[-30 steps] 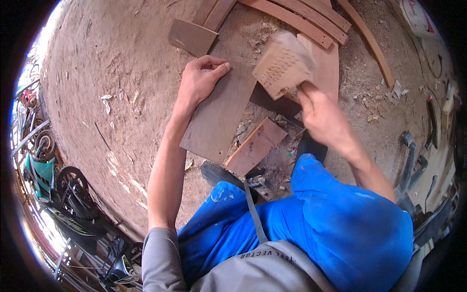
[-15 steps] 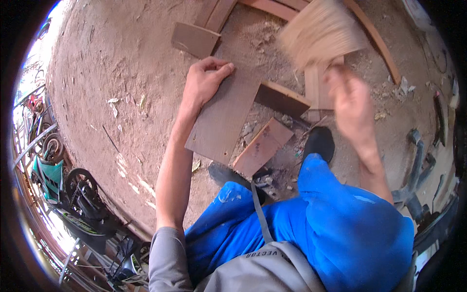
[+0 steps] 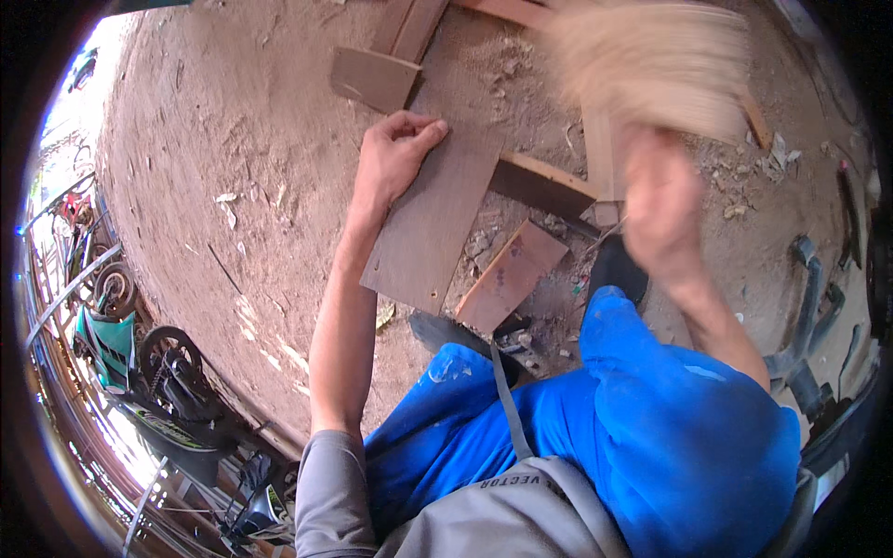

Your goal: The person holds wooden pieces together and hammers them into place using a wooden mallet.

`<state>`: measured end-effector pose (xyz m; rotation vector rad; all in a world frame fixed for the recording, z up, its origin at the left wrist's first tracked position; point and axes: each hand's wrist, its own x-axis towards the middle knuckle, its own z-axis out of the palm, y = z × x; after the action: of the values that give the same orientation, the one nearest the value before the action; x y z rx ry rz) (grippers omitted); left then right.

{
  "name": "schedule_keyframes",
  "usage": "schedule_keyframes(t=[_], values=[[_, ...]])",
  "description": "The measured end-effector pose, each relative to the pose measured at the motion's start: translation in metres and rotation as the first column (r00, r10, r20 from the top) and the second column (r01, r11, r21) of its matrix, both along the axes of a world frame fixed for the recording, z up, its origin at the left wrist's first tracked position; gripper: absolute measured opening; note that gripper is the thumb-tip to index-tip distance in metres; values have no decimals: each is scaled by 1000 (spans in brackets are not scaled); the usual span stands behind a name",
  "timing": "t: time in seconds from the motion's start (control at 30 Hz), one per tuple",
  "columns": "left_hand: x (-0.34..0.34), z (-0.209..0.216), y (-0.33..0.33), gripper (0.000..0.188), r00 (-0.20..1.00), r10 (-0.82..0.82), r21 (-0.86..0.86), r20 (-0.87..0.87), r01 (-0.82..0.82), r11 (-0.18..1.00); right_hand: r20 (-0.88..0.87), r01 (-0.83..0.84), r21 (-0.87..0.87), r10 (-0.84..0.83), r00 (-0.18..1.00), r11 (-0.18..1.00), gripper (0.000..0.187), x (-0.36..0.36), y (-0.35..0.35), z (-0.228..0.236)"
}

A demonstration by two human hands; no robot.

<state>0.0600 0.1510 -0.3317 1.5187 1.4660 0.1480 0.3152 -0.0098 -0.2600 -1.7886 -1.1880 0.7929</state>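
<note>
A flat brown wooden board point(image 3: 433, 232) stretches out before me above the dirt. My left hand point(image 3: 395, 153) is closed at its upper left corner, thumb and forefinger together; the fingers underneath are hidden. On the right, my right hand point(image 3: 662, 191) is wrapped round what looks like a pale wooden mallet point(image 3: 656, 65), raised and smeared by motion. Its handle is hidden in the fist. To the board's right sits a dark wooden piece point(image 3: 544, 186) with a light upper edge. Below that lies a reddish wooden block point(image 3: 512, 274).
A smaller brown board point(image 3: 375, 76) lies beyond my left hand. A pale wooden strip point(image 3: 602, 153) is partly behind the right hand. Wood chips point(image 3: 777, 158) litter the dirt at right, near a dark metal piece point(image 3: 807, 288). A motorbike point(image 3: 167, 381) stands far left.
The mallet has swung to the right and slightly upward, with my right hand moving a little with it. My left hand stays in place on the board.
</note>
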Motion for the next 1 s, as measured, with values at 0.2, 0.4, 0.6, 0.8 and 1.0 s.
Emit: schedule_keyframes(t=[0.2,0.4,0.6,0.8,1.0], values=[[0,1,-5,40,997,-22,6,-80,22,1000,-94,-172,-177,158,983,969,24,12,-10,-20],[-9,8,-13,58,986,49,13,-157,-48,999,115,59,-177,-39,993,982,27,47,-25,-43],[-26,35,-25,74,973,-160,-201,-169,125,972,286,135,-222,-68,956,966,27,55,-38,-56],[-27,56,-31,82,999,-41,-380,6,41,924,111,205,-131,-191,975,970,29,67,-44,-81],[-45,111,-8,78,987,43,-226,156,-7,974,41,299,-95,-297,954,949,35,77,-54,-110]])
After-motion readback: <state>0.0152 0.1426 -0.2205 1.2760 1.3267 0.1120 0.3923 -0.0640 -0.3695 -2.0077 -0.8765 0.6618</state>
